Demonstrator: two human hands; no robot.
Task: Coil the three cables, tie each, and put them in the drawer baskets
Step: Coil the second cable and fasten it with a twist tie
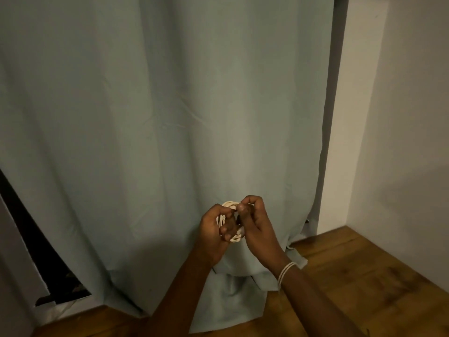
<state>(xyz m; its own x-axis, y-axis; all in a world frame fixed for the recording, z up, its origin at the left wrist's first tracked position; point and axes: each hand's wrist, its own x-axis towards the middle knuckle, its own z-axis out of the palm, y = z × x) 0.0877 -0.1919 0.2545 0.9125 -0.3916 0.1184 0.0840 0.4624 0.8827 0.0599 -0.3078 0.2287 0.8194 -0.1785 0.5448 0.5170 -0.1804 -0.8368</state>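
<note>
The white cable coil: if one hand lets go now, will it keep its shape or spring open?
The coil is probably floppy and light: thin loops sit bunched between the left hand and right hand. No tie shows, so it would likely loosen if released.

I see a pale grey-green cloth curtain (158, 142), matt and softly creased. Below it lies a brown wooden floor (352, 276) with a slight sheen. The white painted wall (401, 130) looks smooth and matt.
</note>
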